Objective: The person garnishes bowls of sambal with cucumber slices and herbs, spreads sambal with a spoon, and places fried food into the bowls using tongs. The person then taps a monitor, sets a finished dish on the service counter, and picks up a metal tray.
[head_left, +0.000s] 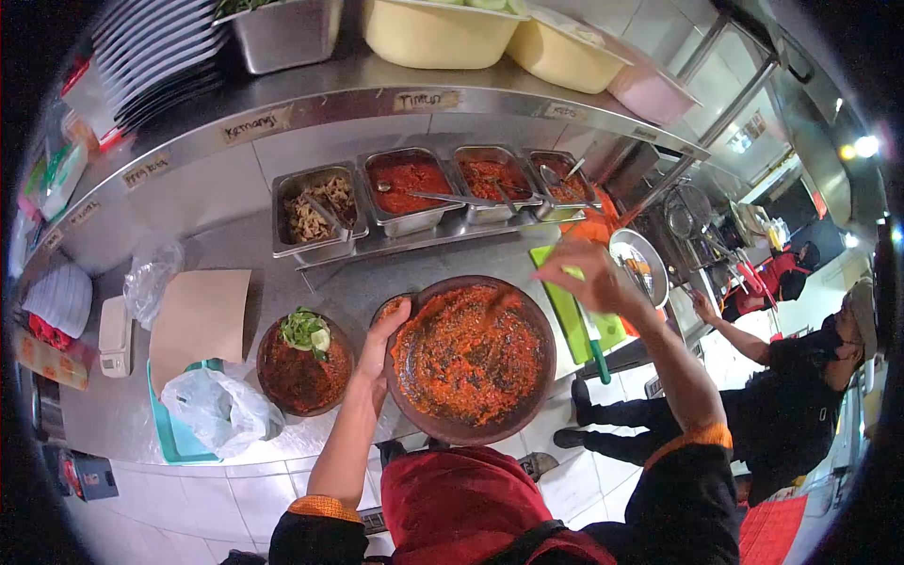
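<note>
A brown stone mortar dish (541, 363), its inside coated with red chili paste (471, 363), sits at the counter's front edge. My left hand (381, 337) grips its left rim, the thumb on top. My right hand (595, 275) is raised to the right of the dish, above a green cutting board (556, 311). Its fingers look apart and point left; I see nothing in them, though the hand is slightly blurred. On the board lies a knife with a green handle (599, 361). A second mortar dish (301, 391) with red paste, green leaves and a pale slice stands left of my left hand.
Behind are steel pans of red sauce (410, 184) with spoons and a pan of shredded food (320, 209). A plastic bag (221, 405) lies on a teal tray (174, 438). A metal bowl (640, 264) stands right. Co-workers (800, 395) are at right; a shelf (377, 104) overhangs.
</note>
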Demonstrator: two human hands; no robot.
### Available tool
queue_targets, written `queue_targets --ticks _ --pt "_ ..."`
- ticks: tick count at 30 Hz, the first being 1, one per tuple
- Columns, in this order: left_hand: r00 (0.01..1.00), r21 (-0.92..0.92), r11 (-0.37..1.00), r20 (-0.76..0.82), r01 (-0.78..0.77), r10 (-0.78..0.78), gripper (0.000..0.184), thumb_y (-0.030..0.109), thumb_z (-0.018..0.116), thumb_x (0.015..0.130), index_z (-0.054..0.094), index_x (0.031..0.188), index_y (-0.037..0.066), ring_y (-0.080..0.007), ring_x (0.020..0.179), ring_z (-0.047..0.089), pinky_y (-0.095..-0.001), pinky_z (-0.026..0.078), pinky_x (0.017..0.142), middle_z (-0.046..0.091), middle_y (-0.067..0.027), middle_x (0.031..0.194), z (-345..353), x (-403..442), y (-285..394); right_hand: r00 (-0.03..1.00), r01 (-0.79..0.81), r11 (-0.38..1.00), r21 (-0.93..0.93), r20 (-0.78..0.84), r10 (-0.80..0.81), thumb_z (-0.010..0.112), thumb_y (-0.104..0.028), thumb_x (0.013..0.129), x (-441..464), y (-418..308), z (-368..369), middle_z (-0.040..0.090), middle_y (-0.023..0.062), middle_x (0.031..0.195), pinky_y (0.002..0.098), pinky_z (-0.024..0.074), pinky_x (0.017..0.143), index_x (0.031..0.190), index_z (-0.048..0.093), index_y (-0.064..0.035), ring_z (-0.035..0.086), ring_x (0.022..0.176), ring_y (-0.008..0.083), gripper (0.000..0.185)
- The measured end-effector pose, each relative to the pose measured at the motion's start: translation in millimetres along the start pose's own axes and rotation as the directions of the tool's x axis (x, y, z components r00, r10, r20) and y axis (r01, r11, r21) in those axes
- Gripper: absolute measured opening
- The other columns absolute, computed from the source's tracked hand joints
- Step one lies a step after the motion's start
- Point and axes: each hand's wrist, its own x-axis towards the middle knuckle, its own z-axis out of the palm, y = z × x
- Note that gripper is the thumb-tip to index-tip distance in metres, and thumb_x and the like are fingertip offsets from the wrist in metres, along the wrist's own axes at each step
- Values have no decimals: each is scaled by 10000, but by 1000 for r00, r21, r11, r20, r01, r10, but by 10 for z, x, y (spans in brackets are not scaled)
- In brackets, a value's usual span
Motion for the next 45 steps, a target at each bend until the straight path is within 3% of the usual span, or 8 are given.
queue_targets --ticks 15,19,23,26,29,33,43,45 --pt "996 16 998 -55 -66 67 544 452 605 870 581 1163 -6 -206 969 632 -341 504 861 639 -126 1116 148 14 161 925 -360 841 -404 -36 379 613 -82 703 -300 -786 390 658 100 910 381 540 709 1038 660 -125 632 867 274 341" --pt "993 24 996 -75 -84 86 541 455 597 874 588 1161 -4 -201 994 620 -334 486 883 633 -122 1129 174 18 145 995 38 992 -124 95 -26 525 -62 824 -377 -706 601 570 86 736 381 506 610 1001 680 -144 613 682 282 248" --pt "997 63 998 -82 8 -3 549 471 604 863 598 1154 6 -200 998 617 -324 481 877 634 -116 1127 31 60 127 917 -357 874 -330 56 396 538 -105 850 -273 -557 615 625 113 809 394 516 652 989 695 -154 637 737 305 216" --pt "988 125 992 -151 -10 29 562 488 616 849 602 1152 15 -194 986 619 -319 477 872 639 -108 1116 137 47 138 994 -20 999 -30 111 23 550 -114 859 -294 -499 777 647 131 803 408 511 649 965 699 -115 643 730 313 183" --pt "990 118 992 -130 -39 54 552 485 620 847 606 1147 21 -187 984 618 -317 474 878 642 -102 1108 69 50 97 912 -307 927 -214 211 351 569 -120 863 -350 -557 532 672 126 851 403 515 684 961 695 -89 649 764 310 162" --pt "984 160 986 -169 -37 64 532 471 621 850 608 1144 27 -179 984 618 -309 468 885 643 -96 1109 167 68 104 974 -198 966 165 144 176 553 -115 884 -364 -476 940 675 148 883 375 521 711 976 694 -74 660 790 288 174" --pt "983 198 978 -151 -70 101 522 465 600 866 612 1155 31 -177 1007 611 -301 449 910 638 -90 1132 183 112 86 989 -124 986 113 100 113 576 -45 833 -439 -293 739 660 124 825 386 498 681 959 689 -65 636 753 306 170" --pt "990 208 977 -116 -50 75 531 474 604 860 613 1154 32 -175 1013 607 -299 442 916 638 -88 1132 162 121 132 981 -163 888 -430 27 193 589 -26 802 -411 -151 494 638 118 785 393 484 706 961 696 -96 617 735 301 204"
